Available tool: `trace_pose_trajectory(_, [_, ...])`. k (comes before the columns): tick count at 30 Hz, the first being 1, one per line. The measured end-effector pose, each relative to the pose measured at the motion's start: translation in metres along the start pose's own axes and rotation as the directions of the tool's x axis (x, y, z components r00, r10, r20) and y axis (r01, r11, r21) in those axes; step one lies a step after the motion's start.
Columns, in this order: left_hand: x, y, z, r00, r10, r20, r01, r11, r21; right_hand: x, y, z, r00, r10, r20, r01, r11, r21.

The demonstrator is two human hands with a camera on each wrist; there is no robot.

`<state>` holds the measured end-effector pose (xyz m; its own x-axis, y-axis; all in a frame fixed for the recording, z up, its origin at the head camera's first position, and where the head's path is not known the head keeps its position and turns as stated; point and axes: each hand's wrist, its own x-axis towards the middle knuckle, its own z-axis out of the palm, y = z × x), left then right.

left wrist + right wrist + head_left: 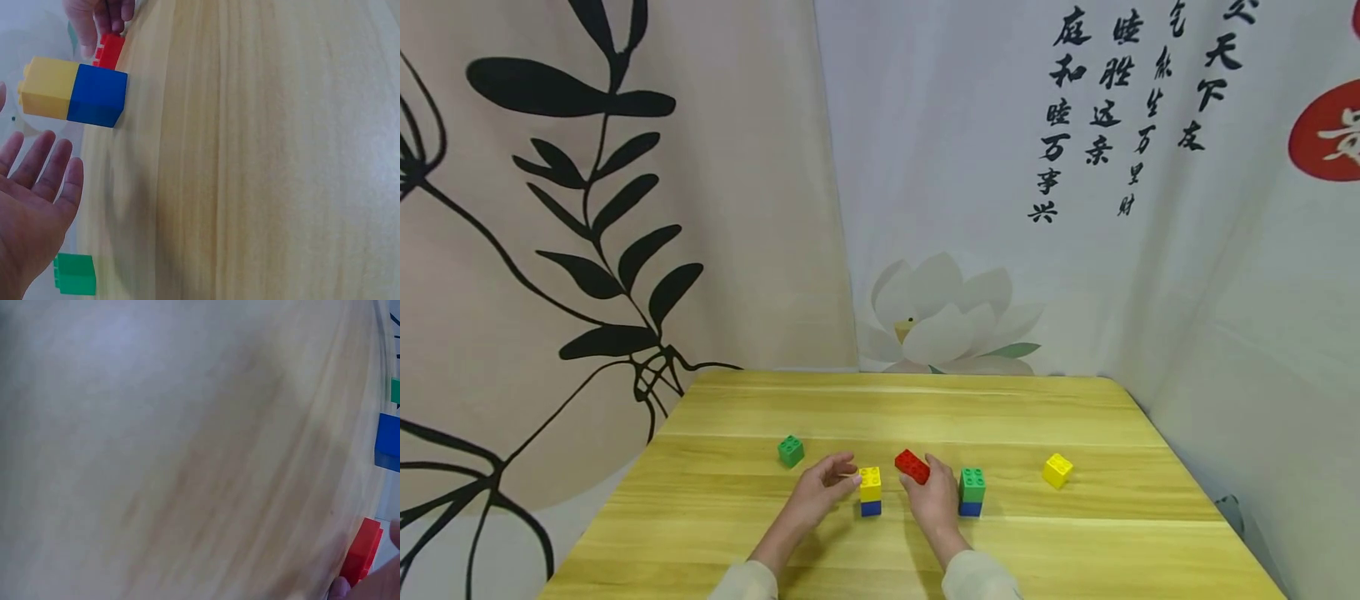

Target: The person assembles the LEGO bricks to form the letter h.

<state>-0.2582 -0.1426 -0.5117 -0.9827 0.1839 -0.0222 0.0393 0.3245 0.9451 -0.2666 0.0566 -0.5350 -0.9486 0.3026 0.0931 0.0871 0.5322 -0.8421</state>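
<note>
A yellow block (870,477) stands on a blue block (871,507), making a small stack in front of me. My left hand (824,486) is just left of that stack; in the left wrist view its loosely extended fingers (42,164) stand apart from it. Between thumb and fingers, my right hand (933,497) holds a red block (912,467) to the right of the stack. The right wrist view shows only part of this hand at the lower right corner, with the red block (361,550) beside the thumb.
Right of my right hand stands a green block (972,483) on a blue one (970,509). A single green block (791,451) sits at the left, a single yellow block (1057,471) at the right. All are on a wooden table (880,408) before a printed curtain (760,208).
</note>
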Motion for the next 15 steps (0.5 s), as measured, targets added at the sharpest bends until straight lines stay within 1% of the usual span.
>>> trace_pose_trajectory(7, [-0.0012,-0.0036,0.0018,1.0,-0.018,0.021,0.019,1.0,-0.023,0.001,0.0037,0.0027,0.999,-0.014,-0.045,0.011,0.998,-0.064])
trace_pose_trajectory(15, [-0.0016,-0.0046,0.0047,1.0,-0.019,0.025,0.019,0.999,-0.03,-0.0019,0.0046,0.0063,0.998,-0.03,-0.061,0.022,0.992,-0.124])
